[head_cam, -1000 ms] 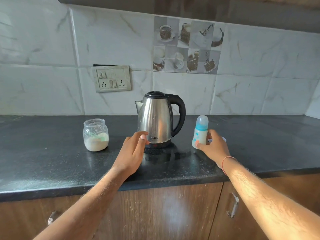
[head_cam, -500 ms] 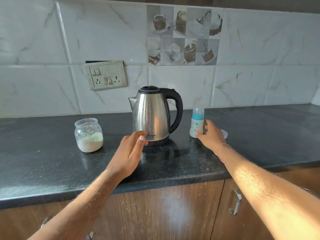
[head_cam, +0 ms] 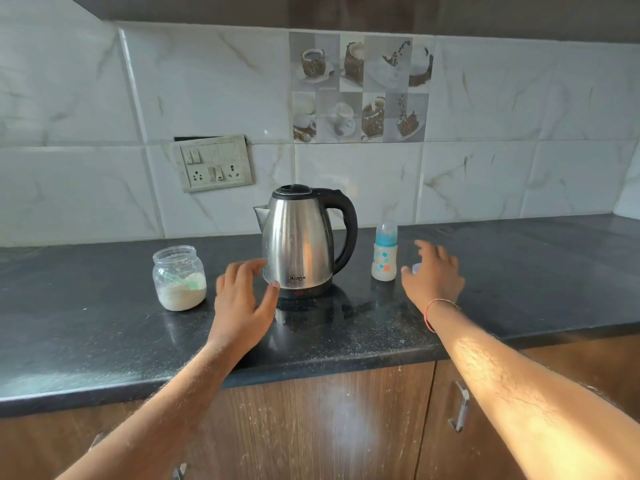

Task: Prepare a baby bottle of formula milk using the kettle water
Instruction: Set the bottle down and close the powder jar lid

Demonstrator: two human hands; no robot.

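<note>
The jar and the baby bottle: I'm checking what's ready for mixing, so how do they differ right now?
The jar is wide, squat and clear, with no lid, and holds pale powder plus a green scoop; the baby bottle is narrow and taller, capped in blue, with an opaque printed body. The jar stands left of the kettle, the baby bottle right of it. Both stand upright on the counter, untouched by either hand.

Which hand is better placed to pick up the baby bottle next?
Right. The right hand hovers open just beside the baby bottle, holding nothing. The left hand is on the far side of the kettle, thumb at its base, so the kettle blocks its path.
</note>
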